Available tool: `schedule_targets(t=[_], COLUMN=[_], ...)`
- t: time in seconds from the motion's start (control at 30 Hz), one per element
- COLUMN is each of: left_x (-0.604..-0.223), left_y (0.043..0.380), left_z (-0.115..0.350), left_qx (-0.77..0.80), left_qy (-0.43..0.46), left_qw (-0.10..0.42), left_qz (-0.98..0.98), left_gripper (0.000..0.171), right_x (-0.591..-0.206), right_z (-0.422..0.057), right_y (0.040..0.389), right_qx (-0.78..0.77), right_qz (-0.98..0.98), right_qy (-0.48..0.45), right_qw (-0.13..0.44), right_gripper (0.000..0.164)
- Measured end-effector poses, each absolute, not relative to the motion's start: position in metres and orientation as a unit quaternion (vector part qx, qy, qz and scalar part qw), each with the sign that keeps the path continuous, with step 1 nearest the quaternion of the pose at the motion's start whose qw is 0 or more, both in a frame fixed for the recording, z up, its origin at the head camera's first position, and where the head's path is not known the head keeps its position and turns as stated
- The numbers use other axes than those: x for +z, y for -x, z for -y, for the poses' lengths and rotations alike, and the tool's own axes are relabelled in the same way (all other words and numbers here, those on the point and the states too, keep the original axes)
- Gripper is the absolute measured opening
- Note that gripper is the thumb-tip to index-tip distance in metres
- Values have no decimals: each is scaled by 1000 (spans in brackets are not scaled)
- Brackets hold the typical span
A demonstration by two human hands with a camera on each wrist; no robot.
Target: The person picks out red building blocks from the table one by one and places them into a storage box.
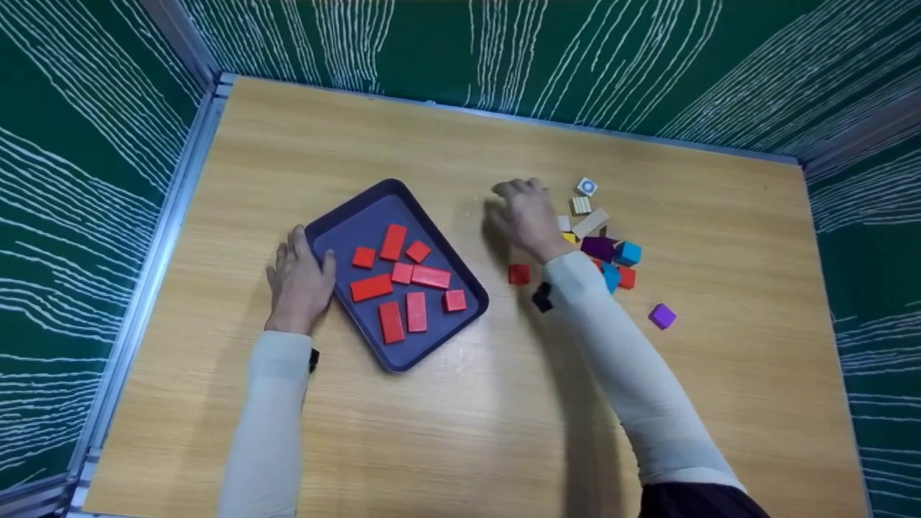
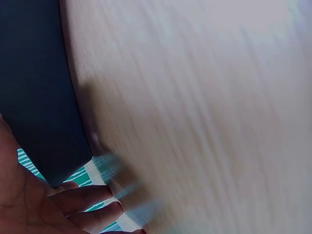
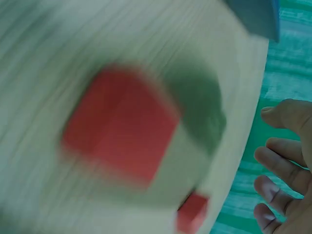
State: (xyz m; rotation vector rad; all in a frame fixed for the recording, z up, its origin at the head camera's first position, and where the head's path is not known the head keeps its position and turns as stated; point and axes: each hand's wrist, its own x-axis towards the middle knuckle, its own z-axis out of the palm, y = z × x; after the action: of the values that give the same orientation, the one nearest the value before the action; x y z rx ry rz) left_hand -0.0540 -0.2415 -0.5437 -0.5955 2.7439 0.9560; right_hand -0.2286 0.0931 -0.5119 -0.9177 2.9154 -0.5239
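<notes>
My left hand [image 1: 296, 284] rests along the left side of a dark rectangular tray [image 1: 345, 203], its thumb at the rim and its fingers stretched out. In the left wrist view, those fingers [image 2: 83, 201] lie beside the tray's dark outer wall [image 2: 41, 87]. Several red blocks [image 1: 371, 288], cubes and longer bricks, lie flat in the tray. Over the table to the tray's right, my right hand [image 1: 529, 216] is empty with loosely bent fingers. Near its wrist sits a red cube [image 1: 519, 274], large and blurred in the right wrist view; a smaller red block [image 3: 192, 213] shows farther off.
Right of my right hand is a loose pile with a purple block [image 1: 599, 248], a blue cube [image 1: 628, 252] and a plain wooden block [image 1: 591, 222], partly hidden by the sleeve. A purple cube [image 1: 662, 316] lies apart. Green white-streaked walls [image 1: 432, 43] border the table [image 1: 446, 446].
</notes>
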Motion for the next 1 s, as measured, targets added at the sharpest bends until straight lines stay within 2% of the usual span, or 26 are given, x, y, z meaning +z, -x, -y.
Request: schedule_targets(t=[0.17,0.37,0.57,1.0], left_x=[-544,-545,-546,-542], left_y=[53,52,52,54], left_z=[244,244,242,241], left_qx=[320,321,321,320], left_qy=[201,207,205,202], left_qw=[87,94,93,94], left_qz=[-922,-919,-920,-921], left_gripper=[77,77,77,77], right_x=[-521,-522,-524,-521], right_z=[-120,-130,-131,-123], right_y=[234,233,231,230], right_qx=[-157,-136,-113,-133], right_qz=[-957,-970,-976,-973], right_qy=[245,197,180,188], right_qw=[3,43,51,37], right_gripper=[42,47,50,43])
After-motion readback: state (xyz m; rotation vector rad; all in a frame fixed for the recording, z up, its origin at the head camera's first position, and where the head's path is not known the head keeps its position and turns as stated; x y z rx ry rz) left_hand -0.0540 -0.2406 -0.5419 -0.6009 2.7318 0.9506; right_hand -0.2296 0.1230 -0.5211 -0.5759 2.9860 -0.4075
